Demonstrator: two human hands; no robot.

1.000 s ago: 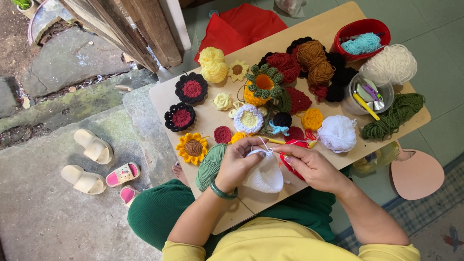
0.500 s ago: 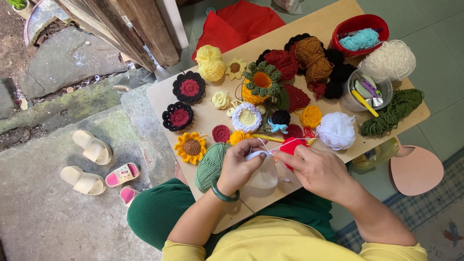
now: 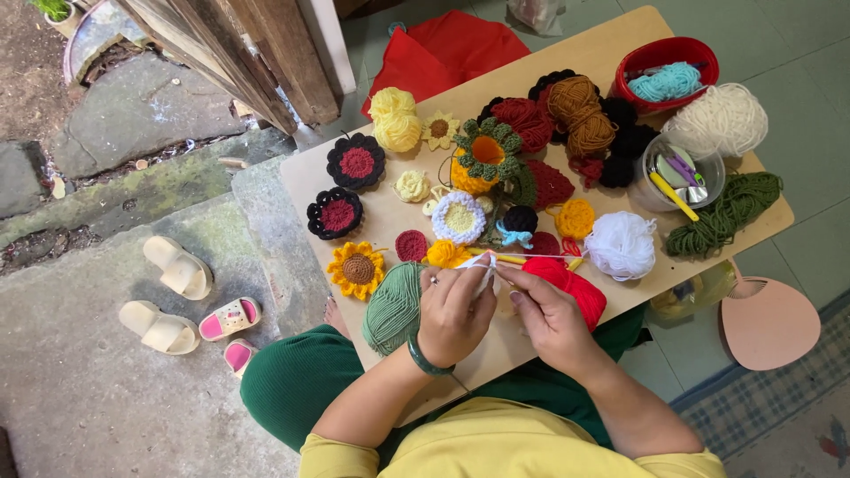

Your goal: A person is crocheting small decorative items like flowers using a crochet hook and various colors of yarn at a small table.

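My left hand (image 3: 453,317) and my right hand (image 3: 547,320) meet over the near edge of the wooden tabletop (image 3: 496,350). Both pinch a small white crochet piece (image 3: 481,264), which my fingers mostly cover. A thin white strand runs from it to a fluffy white yarn ball (image 3: 622,245). My left hand rests against a light green yarn ball (image 3: 394,308). A red yarn ball (image 3: 571,285) lies just right of my right hand. A yellow-handled hook (image 3: 509,259) lies just beyond my fingertips. I cannot tell whether another hook is in my hands.
Crochet flowers cover the tabletop, among them a sunflower (image 3: 357,268) and black-and-red ones (image 3: 356,162). At the far right are a red bowl (image 3: 677,53), a clear tool cup (image 3: 677,177), cream yarn (image 3: 717,119) and dark green yarn (image 3: 726,212). A pink fan (image 3: 766,323) and sandals (image 3: 177,265) lie on the floor.
My hands have closed together over the white piece, which showed wide between them before. The pinch has shifted slightly away from me.
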